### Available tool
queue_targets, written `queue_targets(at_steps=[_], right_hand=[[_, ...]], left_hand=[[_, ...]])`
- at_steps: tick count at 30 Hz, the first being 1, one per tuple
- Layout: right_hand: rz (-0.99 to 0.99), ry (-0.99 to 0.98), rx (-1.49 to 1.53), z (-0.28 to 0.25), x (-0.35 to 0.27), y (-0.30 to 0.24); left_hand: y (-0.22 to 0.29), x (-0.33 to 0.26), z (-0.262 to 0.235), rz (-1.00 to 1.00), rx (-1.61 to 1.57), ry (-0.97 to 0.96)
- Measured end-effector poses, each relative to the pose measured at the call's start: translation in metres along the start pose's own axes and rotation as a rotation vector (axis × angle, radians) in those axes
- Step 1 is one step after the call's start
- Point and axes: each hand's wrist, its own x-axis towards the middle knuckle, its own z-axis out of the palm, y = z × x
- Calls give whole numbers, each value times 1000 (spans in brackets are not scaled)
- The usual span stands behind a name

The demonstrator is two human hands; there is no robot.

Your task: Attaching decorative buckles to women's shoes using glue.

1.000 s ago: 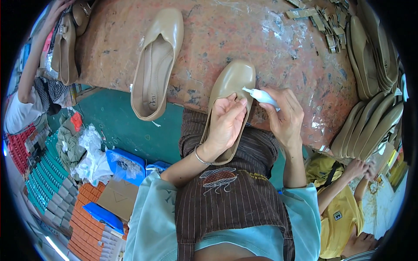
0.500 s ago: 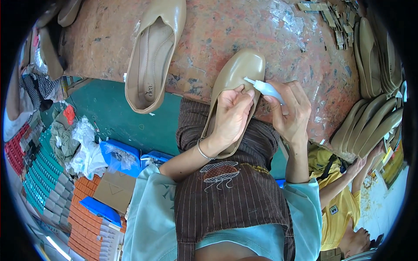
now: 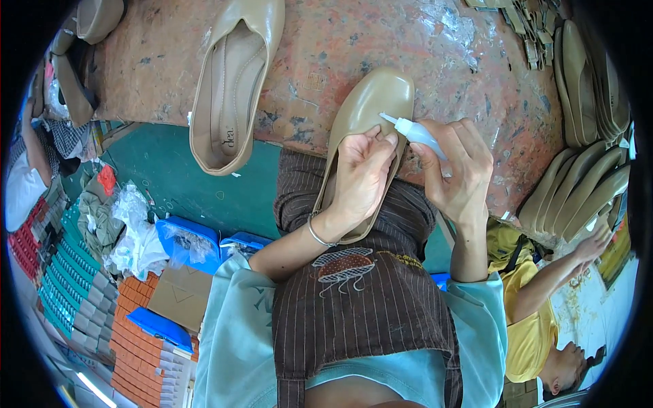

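A tan flat shoe (image 3: 373,97) rests at the table's near edge, its toe on the tabletop and its heel over my lap. My left hand (image 3: 366,166) grips the shoe at its opening, with thumb and fingers pinched at the upper's edge. In my right hand (image 3: 457,166) is a small white squeeze bottle (image 3: 420,134) with a narrow nozzle. Its tip points at the shoe's upper, just above my left fingertips; whether it touches cannot be made out. The matching tan shoe (image 3: 235,88) lies to the left, its heel reaching past the table edge.
The worn reddish table (image 3: 320,41) spans the top. Several tan shoe uppers (image 3: 578,190) are stacked at the right, with strips (image 3: 534,30) behind. A person in yellow (image 3: 534,319) works at the right. Blue bins (image 3: 187,245) and orange boxes (image 3: 139,340) stand at the lower left.
My right hand has shifted slightly right with the bottle, and the nozzle tip sits a little higher. At the right, the co-worker's arm has moved. Another person's arm has appeared at the far left.
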Motion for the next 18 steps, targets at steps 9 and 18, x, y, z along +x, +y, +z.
queue_targets(at_steps=[9, 18], right_hand=[[5, 8, -15, -3, 0, -3], [48, -18, -7, -8, -4, -3]], left_hand=[[3, -1, 5, 10, -16, -27], [4, -3, 1, -21, -84, -32]])
